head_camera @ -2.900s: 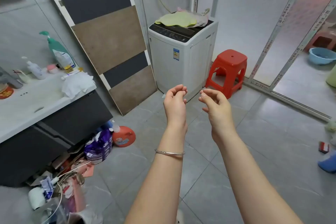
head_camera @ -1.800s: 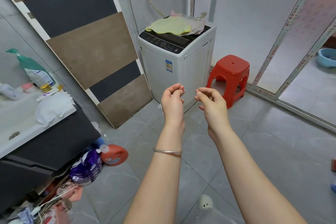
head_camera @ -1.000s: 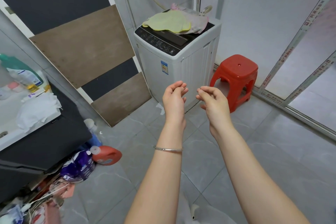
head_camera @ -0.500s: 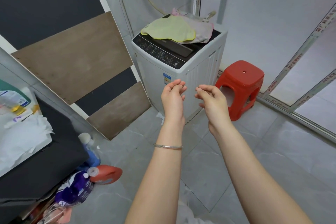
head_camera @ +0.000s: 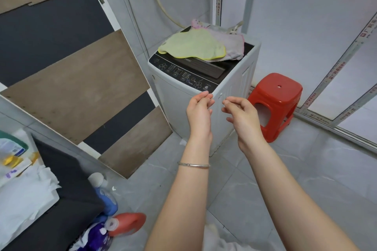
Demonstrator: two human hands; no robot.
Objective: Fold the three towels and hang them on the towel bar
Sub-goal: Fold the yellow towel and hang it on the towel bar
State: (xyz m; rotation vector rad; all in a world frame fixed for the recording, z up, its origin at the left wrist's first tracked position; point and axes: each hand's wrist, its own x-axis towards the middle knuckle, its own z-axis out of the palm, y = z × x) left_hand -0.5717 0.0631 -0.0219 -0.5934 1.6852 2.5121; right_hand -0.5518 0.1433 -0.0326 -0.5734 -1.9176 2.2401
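A white washing machine stands at twelve o'clock, with a red stool on the floor at its three o'clock. Unfolded on its lid lie a yellow towel and, partly under it at its three o'clock, a pale pink-edged towel. In front of the machine, a left hand and a right hand are raised side by side and apart, fingers loosely curled inward, holding nothing.

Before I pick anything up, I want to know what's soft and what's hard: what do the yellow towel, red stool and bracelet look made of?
The yellow towel: soft fuzzy cloth, perhaps microfibre; matte nap, limp wavy edge. The red stool: moulded plastic, likely; even glossy colour, rounded one-piece shape. The bracelet: seemingly polished metal; thin, silvery glint.
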